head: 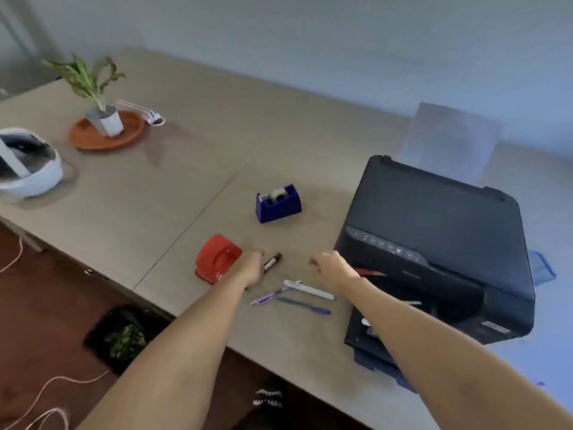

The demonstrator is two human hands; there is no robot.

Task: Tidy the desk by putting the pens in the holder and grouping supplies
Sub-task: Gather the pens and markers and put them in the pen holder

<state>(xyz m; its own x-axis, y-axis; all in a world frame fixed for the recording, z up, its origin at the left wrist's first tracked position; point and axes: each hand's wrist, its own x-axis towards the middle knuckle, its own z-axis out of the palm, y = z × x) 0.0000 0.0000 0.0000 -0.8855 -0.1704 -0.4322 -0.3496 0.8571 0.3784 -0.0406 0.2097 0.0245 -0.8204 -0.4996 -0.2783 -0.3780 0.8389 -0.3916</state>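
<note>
Black with a white label band, the marker (272, 263) lies on the desk (173, 169) just beside our left hand (252, 266), between it and our right hand (328, 268). The left hand rests knuckles-up between the red punch (217, 259) and the marker; its fingers curl under, and we cannot tell whether they grip anything. The right hand is loosely curled and seems to hold nothing, hovering near the printer's (434, 243) front edge.

Nearer us lie three more pens: a white one (310, 290), a lilac one (268, 297) touching its end, and a blue one (305, 306) just below. A blue mesh holder (542, 268) peeks out behind the printer, well apart from the pens.

We judge the pens light, stiff and smooth, apt to roll on the flat top, so we would pinch each at mid-barrel or sweep them together first. The marker is thicker and easier to pinch. The punch looks heavier and wants a whole-hand hold over its lever; the blue tape dispenser (278, 203), farther back, is best taken by its sides.

The marker's label and the printer's panel marks are too blurred to read; we see no legible brand.
</note>
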